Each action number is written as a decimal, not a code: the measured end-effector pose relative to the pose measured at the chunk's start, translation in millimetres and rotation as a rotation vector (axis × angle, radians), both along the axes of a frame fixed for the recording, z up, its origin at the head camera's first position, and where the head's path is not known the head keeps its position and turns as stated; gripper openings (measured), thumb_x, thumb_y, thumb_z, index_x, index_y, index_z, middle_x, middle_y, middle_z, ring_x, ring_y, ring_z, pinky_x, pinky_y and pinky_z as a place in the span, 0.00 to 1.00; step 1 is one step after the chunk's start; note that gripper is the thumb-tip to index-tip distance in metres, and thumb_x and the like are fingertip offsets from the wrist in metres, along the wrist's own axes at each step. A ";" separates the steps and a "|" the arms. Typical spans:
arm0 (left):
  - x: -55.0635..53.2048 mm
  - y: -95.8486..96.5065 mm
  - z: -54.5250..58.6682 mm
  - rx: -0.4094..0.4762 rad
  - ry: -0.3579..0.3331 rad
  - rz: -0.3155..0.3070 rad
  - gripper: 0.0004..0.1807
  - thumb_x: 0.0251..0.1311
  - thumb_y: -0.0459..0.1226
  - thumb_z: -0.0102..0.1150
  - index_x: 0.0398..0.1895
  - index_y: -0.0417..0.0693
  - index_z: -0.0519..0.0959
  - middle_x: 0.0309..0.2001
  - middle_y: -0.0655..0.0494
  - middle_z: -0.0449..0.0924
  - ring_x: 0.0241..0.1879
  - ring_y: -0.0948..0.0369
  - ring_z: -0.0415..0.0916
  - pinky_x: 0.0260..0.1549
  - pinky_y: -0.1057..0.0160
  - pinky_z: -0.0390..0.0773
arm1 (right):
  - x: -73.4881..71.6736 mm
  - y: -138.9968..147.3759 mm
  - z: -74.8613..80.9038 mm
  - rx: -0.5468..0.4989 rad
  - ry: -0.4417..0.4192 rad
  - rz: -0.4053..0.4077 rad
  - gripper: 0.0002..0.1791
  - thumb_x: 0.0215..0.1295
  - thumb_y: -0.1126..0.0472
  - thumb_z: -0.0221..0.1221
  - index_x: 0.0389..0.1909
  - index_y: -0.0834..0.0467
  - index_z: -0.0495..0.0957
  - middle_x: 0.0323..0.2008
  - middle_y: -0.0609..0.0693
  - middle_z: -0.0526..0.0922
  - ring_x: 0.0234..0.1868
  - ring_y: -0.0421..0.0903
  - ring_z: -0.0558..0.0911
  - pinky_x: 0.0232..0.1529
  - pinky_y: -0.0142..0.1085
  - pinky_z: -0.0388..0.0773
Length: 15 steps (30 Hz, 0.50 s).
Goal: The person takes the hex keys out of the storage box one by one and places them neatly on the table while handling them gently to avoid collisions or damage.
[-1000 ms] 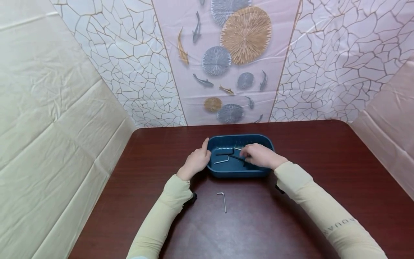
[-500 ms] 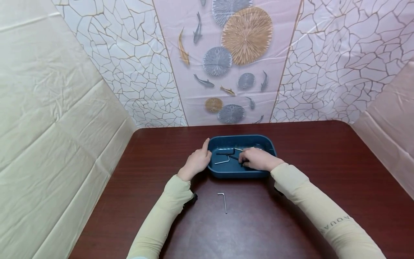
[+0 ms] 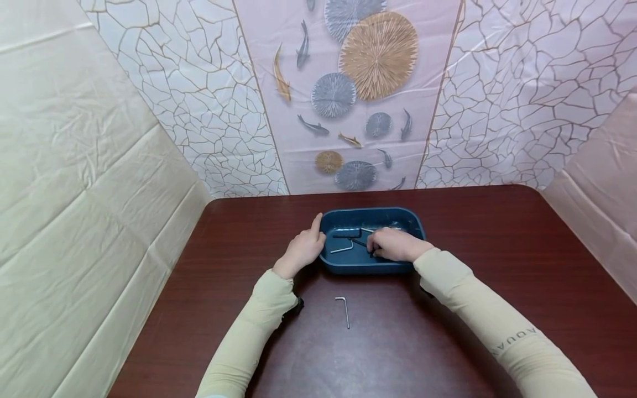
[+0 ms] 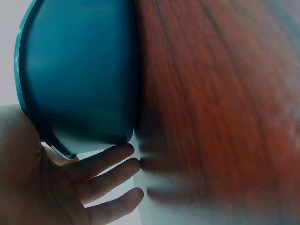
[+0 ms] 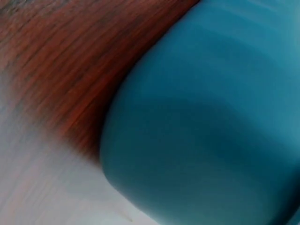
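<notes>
Silver hex key (image 3: pixel 346 314) lies loose on the near table (image 3: pixel 398 342). Beyond it, blue tray (image 3: pixel 368 268); left hand (image 3: pixel 304 246), fingers straight, touches its left end. Right hand (image 3: pixel 395 245) has just shifted slightly nearer inside, fingers bent down at a black hex key (image 3: pixel 359 242). Can't tell if gripped; probably mid-pick.

Blue tray (image 5: pixel 197 122), outer wall, fills centre and right; rounded corner, blurred. Brown wood-grain table (image 5: pixel 89 79) at upper left; pale haze lower left.
</notes>
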<state>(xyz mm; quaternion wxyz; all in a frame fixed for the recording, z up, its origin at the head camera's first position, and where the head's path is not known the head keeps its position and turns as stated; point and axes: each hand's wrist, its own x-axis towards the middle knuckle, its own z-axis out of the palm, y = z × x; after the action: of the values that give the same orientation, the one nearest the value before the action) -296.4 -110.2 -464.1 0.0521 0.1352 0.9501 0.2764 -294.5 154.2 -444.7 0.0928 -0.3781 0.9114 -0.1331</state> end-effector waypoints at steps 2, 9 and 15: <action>0.5 0.1 0.3 0.006 -0.005 0.003 0.34 0.77 0.40 0.40 0.82 0.46 0.46 0.24 0.52 0.72 0.19 0.57 0.70 0.20 0.61 0.69 | -0.3 0.1 -0.7 -0.003 -0.013 0.005 0.06 0.65 0.68 0.65 0.41 0.59 0.85 0.35 0.49 0.82 0.34 0.42 0.79 0.42 0.42 0.80; 0.5 -0.5 -0.3 0.000 0.006 0.003 0.34 0.77 0.40 0.40 0.82 0.46 0.46 0.23 0.53 0.71 0.19 0.57 0.70 0.21 0.61 0.69 | -1.9 -1.7 -2.5 0.000 -0.078 0.032 0.03 0.66 0.67 0.65 0.37 0.56 0.85 0.32 0.44 0.82 0.32 0.38 0.78 0.40 0.39 0.79; -0.5 -0.8 -2.0 0.020 0.001 0.002 0.34 0.77 0.40 0.41 0.81 0.44 0.47 0.24 0.53 0.71 0.19 0.57 0.70 0.21 0.60 0.70 | -0.7 -3.3 -2.2 0.036 -0.091 0.022 0.03 0.68 0.65 0.64 0.36 0.55 0.85 0.30 0.43 0.81 0.31 0.37 0.77 0.41 0.38 0.79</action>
<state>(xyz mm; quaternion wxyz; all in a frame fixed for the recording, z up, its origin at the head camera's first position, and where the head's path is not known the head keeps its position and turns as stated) -296.9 -110.9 -466.1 0.0499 0.1349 0.9474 0.2859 -295.2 150.9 -446.9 0.1422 -0.3798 0.9044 -0.1329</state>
